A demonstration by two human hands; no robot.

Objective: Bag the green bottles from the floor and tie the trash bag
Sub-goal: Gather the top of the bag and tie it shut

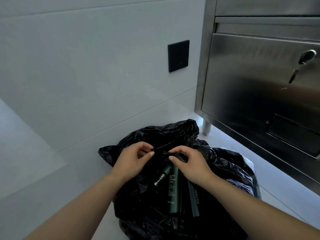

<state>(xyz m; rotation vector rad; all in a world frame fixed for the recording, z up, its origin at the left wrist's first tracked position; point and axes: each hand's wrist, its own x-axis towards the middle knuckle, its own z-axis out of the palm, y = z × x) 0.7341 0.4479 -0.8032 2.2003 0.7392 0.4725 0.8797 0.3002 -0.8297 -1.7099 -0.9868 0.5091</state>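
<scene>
A black trash bag (161, 134) lies crumpled on the pale floor below me. Three dark green bottles rest on its plastic: a tall one with white lettering (174, 191), a slim tube (193, 200) to its right, and a small one with a ribbed cap (163, 174) to its left. My left hand (132, 161) pinches a thin fold of the bag's far edge between thumb and fingers. My right hand (189, 164) grips the same gathered edge close beside it, just above the bottles' tops.
A stainless steel cabinet (256, 75) with a key (294, 75) in its lock stands at the right on a short leg (207, 127). A white tiled wall with a black switch plate (178, 55) rises behind the bag. A step runs along the left.
</scene>
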